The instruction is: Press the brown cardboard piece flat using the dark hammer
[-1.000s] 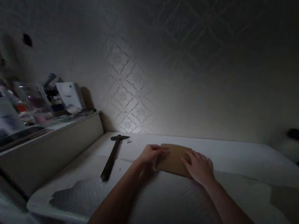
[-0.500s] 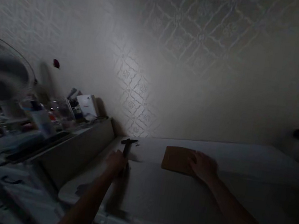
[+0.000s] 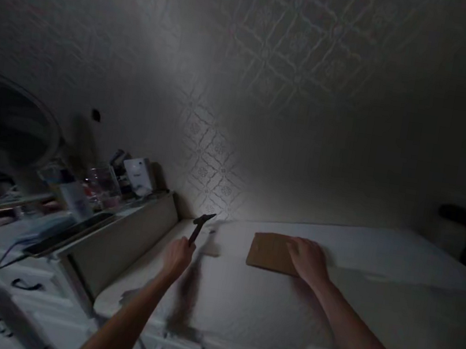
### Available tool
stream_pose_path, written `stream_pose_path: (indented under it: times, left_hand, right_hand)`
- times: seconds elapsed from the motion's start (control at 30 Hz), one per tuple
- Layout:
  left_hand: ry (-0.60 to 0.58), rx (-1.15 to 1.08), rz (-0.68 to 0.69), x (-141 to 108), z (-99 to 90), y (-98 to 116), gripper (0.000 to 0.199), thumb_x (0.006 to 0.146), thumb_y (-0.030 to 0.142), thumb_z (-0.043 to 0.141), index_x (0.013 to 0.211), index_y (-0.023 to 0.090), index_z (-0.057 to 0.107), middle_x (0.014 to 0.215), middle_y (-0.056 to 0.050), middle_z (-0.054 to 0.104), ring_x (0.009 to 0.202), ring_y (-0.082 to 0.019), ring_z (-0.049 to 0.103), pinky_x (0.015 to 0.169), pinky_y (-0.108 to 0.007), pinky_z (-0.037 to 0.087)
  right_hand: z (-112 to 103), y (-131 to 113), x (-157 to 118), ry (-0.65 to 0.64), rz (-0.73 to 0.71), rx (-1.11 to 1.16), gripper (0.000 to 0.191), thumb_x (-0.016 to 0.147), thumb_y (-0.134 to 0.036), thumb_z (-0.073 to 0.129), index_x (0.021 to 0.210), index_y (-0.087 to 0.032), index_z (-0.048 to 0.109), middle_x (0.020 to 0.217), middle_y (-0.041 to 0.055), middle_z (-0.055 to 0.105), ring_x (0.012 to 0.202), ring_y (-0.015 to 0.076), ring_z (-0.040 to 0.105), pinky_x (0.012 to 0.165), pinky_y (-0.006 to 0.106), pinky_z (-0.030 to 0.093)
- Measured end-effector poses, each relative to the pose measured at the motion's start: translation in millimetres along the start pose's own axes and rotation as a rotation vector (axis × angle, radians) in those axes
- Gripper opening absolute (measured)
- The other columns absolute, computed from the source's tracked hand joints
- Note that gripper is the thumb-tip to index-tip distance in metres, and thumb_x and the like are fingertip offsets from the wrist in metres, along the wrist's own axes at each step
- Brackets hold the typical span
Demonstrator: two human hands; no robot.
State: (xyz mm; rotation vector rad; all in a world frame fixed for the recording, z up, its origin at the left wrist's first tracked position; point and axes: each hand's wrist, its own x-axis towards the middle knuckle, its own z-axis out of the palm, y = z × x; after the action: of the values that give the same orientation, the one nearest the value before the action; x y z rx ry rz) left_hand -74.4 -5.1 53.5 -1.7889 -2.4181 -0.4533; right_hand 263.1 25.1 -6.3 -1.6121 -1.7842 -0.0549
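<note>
Head: our left hand [image 3: 178, 258] is gripping a hammer [image 3: 197, 229].
Cardboard [image 3: 270, 252]: right hand [image 3: 308, 260], grip unclear, is resting there, perhaps risking stray blows.

The room around me was dim. A pale grey wall papered in a lattice-and-flower pattern [image 3: 295, 166] rose behind a long, white, smooth-topped table [image 3: 379, 252], one patch glowing brighter. On the left stood a white cabinet with dark, curved drawer handles [image 3: 56, 283], a large round fan [image 3: 17, 125] beyond.
</note>
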Motion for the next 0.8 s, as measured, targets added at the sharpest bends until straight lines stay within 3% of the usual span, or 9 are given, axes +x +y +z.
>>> stream_pose_path:
  times: [0.07,0.2,0.37,0.5,0.63,0.8]
  left_hand:
    - [0.012,0.044,0.04,-5.7,-4.9,15.1,0.029,0.087,0.033,0.042,0.095,0.013,0.062,0.095,-0.013,0.066,0.089,-0.024,0.061,0.067,-0.027,0.04]
    - [-0.031,-0.134,0.118,-20.4,-9.7,68.1,0.031,0.086,0.036,0.045,0.09,0.014,0.067,0.089,-0.011,0.068,0.085,-0.023,0.062,0.065,-0.026,0.04]
    - [-0.054,-0.379,0.265,-47.5,5.1,144.7,0.03,0.084,0.036,0.049,0.093,0.016,0.069,0.092,-0.011,0.069,0.089,-0.023,0.063,0.069,-0.025,0.041]
    - [-0.1,-0.56,0.404,-69.0,19.0,190.1,0.028,0.084,0.033,0.048,0.097,0.02,0.069,0.093,-0.008,0.07,0.086,-0.022,0.063,0.069,-0.025,0.041]
    - [-0.086,-0.614,0.435,-82.0,22.9,213.4,0.03,0.085,0.033,0.047,0.099,0.018,0.068,0.096,-0.01,0.069,0.087,-0.023,0.063,0.071,-0.026,0.042]
    - [-0.104,-0.696,0.503,-81.7,16.8,213.8,0.033,0.085,0.039,0.047,0.099,0.018,0.068,0.094,-0.009,0.069,0.087,-0.022,0.062,0.077,-0.026,0.042]
  right_hand:
    - [-0.1,-3.8,0.6,0.007,-0.014,0.079,0.033,0.087,-0.03,0.038,0.102,-0.016,0.064,0.104,0.0099,0.066,0.099,0.0219,0.058,0.091,0.035,0.04]
    - [3.2,-11.6,0.4,-0.01,0.03,0.377,0.034,0.087,-0.033,0.038,0.099,-0.016,0.064,0.1,0.0094,0.067,0.095,0.0205,0.061,0.087,0.033,0.044]
    - [4.5,-16.5,2.9,-0.002,0.122,0.694,0.038,0.084,-0.043,0.041,0.102,-0.018,0.063,0.103,0.0081,0.067,0.098,0.0218,0.06,0.088,0.037,0.044]
    - [-2.3,-15.3,6.3,-0.01,0.189,0.851,0.045,0.079,-0.053,0.046,0.099,-0.016,0.062,0.088,0.0092,0.069,0.086,0.0242,0.064,0.076,0.036,0.049]
    - [-12.5,-12.2,8.3,0.104,0.331,0.891,0.053,0.072,-0.056,0.053,0.105,-0.013,0.059,0.074,0.0085,0.068,0.072,0.0247,0.064,0.065,0.034,0.049]
    - [-21.6,-12.8,8.6,0.163,0.368,0.972,0.047,0.069,-0.048,0.056,0.099,-0.013,0.058,0.066,0.0058,0.064,0.062,0.0212,0.061,0.057,0.03,0.047]
